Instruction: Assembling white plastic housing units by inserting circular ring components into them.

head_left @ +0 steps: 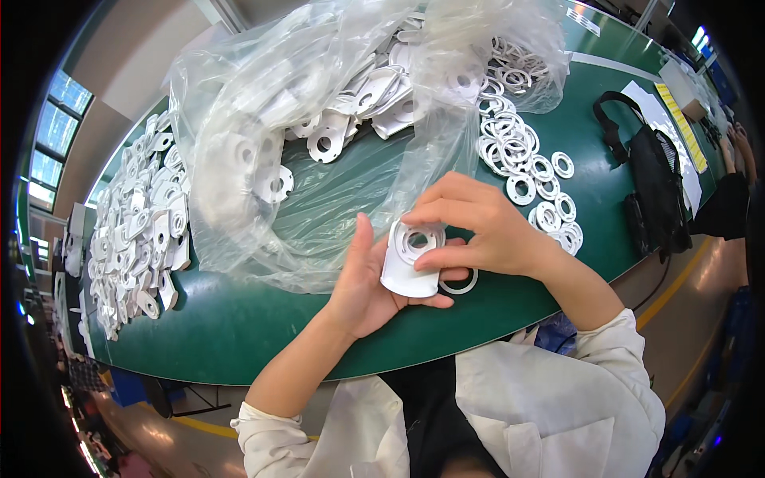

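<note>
Holding a white plate [408,267] near the table edge, the left hand [368,287] cups it while the right hand [470,227] pinches its ring; behind, the open plastic bag [319,135] contains more plates.

We see a large clear plastic bag [319,119], crumpled and open, just beyond our fingers [446,209]; yellow-and-white label sheets [677,119] lie far right.

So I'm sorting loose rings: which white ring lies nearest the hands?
The white ring on the green table just under the right hand; the other rings lie farther right and behind.
</note>
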{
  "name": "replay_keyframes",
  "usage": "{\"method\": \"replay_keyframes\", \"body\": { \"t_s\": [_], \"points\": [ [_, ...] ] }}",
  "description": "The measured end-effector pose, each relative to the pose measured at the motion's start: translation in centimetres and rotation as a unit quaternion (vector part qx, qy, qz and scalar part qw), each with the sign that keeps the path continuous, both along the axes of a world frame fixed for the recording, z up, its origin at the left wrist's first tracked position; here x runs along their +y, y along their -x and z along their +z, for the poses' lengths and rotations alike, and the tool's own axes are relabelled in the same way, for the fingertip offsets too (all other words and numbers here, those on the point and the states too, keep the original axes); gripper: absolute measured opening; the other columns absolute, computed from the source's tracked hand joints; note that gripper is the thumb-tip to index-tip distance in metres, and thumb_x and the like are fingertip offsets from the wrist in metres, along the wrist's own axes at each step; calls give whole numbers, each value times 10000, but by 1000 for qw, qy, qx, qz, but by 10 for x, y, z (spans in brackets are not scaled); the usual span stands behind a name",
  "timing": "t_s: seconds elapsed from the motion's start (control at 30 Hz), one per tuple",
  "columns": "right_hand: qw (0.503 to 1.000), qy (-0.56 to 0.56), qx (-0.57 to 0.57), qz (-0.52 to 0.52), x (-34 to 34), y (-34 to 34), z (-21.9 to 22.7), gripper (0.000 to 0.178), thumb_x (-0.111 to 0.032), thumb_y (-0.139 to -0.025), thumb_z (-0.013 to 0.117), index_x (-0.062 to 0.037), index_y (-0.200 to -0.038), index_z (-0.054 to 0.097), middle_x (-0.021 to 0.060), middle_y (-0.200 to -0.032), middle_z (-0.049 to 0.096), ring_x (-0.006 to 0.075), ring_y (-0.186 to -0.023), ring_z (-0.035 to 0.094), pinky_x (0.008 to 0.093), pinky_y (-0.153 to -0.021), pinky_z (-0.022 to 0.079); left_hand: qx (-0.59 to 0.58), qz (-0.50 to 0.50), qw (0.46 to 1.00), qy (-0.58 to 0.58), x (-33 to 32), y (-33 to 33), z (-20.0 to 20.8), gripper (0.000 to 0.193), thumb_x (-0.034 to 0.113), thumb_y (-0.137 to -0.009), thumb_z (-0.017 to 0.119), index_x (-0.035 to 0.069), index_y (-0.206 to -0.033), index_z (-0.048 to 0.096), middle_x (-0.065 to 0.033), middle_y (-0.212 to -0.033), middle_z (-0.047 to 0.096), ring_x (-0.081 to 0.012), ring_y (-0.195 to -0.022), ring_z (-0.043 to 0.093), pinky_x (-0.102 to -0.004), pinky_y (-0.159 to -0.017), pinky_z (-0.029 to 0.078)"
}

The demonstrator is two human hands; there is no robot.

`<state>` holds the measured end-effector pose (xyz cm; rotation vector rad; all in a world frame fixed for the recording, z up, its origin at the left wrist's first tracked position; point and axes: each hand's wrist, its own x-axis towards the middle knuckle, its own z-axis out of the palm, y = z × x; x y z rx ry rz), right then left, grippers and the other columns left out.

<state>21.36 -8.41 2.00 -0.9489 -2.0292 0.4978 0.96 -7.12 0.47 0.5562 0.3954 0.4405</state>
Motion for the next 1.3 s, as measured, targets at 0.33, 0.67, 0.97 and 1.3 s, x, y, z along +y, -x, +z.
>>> {"method": "replay_keyframes", "body": {
  "t_s": [0.33,0.67,0.97,1.3],
  "points": [
    [966,229,-120,-25,3,-28,11,183,-122,-742,751,-26,-863,653,64,-744,620,185,-651,589,293,-596,454,43,74,992,-92,12,9,-2,426,341,-994,420,32,-1288,419,-205,-1269,561,-237,-999,645,-286,-602,512],
    [921,373,-67,93,6,-36,18,135,-101,-752,761,-13,-796,669,51,-734,655,123,-645,619,256,-591,483,82,130,986,-62,10,8,-2,409,292,-999,435,30,-1311,392,-197,-1248,561,-277,-1020,637,-332,-725,562],
    [889,305,328,-96,6,-5,4,147,-23,-827,699,18,-966,670,48,-820,679,72,-675,619,191,-606,497,91,73,987,-107,6,1,2,578,-31,-868,430,34,-1417,261,-207,-1305,505,-323,-1121,592,-362,-869,554],
    [905,319,272,-72,6,4,-5,152,-39,-838,698,61,-944,656,85,-809,678,100,-676,647,212,-600,530,71,39,992,-95,6,3,6,519,21,-920,456,40,-1407,277,-198,-1291,518,-297,-1110,603,-347,-833,561]
  ]
}}
